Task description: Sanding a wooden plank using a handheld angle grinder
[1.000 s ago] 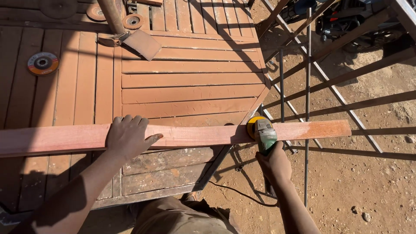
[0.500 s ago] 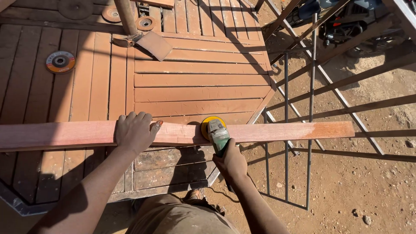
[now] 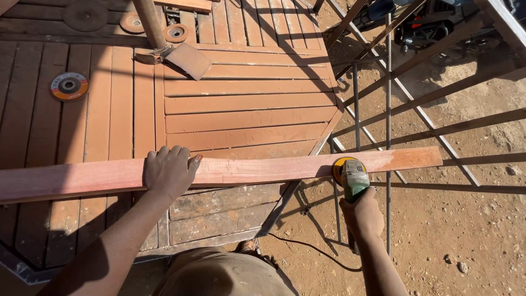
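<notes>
A long reddish wooden plank (image 3: pixel 257 169) lies across a slatted wooden tabletop (image 3: pixel 241 104) and sticks out past its right edge. My left hand (image 3: pixel 169 171) presses flat on the plank near its middle. My right hand (image 3: pixel 360 215) grips the green body of an angle grinder (image 3: pixel 352 178), whose yellow-guarded disc sits against the plank's near edge, beyond the table's corner. The grinder's black cord (image 3: pixel 312 256) trails down over the dirt.
Several sanding discs (image 3: pixel 69 86) lie on the tabletop at the left and back. A metal post with a foot plate (image 3: pixel 186 59) stands at the back. A bare metal bar frame (image 3: pixel 388 109) rises over the dirt ground at the right.
The grinder and my right hand slid left along the plank, then back right toward its free end. My left hand stayed pressed on the plank.
</notes>
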